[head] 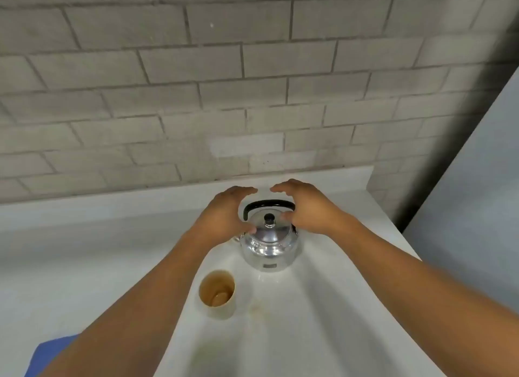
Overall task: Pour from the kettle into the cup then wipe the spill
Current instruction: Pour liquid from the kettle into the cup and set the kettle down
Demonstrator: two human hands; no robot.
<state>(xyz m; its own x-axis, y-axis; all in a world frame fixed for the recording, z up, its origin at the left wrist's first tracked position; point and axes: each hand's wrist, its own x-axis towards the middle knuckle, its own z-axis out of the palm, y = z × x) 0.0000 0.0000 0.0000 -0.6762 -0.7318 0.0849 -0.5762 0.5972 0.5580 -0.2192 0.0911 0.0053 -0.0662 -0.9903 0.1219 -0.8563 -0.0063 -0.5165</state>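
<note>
With both hands, left point(224, 216) and right point(306, 208), open around the kettle point(269, 244), we should grip its handle point(269, 204) firmly, then tip toward the cup point(217, 294) at seven o'clock.

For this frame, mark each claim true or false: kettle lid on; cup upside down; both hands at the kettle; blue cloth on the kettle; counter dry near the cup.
1. The steel kettle has its lid on. True.
2. The cup lies upside down. False: it stands upright, mouth open.
3. The left hand and right hand flank the kettle. True.
4. The blue cloth is draped on the kettle. False: it lies at the lower left edge.
5. The counter is spotless beside the cup. False: a faint brownish stain shows there.
</note>
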